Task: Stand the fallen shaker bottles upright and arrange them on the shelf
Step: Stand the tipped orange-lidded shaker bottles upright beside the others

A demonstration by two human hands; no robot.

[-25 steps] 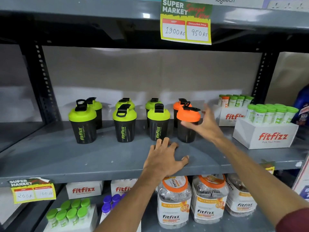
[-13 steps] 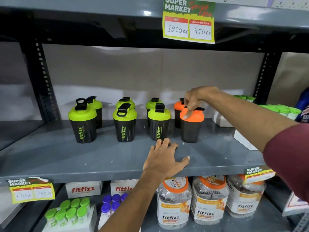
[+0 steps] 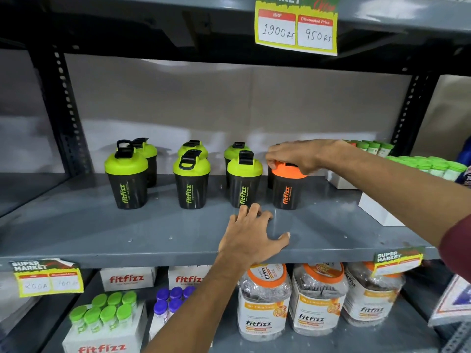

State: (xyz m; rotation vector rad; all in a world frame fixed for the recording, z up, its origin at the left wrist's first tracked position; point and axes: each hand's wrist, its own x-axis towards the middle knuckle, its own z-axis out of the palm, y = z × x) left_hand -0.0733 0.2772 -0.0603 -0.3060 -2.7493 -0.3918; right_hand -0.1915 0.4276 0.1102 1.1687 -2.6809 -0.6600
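Observation:
On the grey middle shelf point(image 3: 102, 233) several black shaker bottles stand upright in two rows. Three front ones have green lids: left point(image 3: 126, 178), middle point(image 3: 191, 183), right point(image 3: 244, 183). At the right end stands an orange-lidded shaker point(image 3: 287, 191), its fitfizz label facing me. My right hand point(image 3: 295, 155) grips this bottle's lid from above, fingers curled over the cap. Another bottle behind it is mostly hidden by the hand. My left hand point(image 3: 251, 235) lies flat on the shelf in front of the bottles, fingers spread, holding nothing.
White fitfizz boxes of green-capped tubes point(image 3: 428, 169) stand at the shelf's right end. Below are large fitfizz jars point(image 3: 265, 301), boxed tubes point(image 3: 107, 317) and purple-capped bottles point(image 3: 170, 301). A yellow price tag point(image 3: 297, 26) hangs from the upper shelf.
My right hand went from beside the orange-lidded shaker to on top of its lid and closed on it. The bottle's label now faces front. My left hand stayed put.

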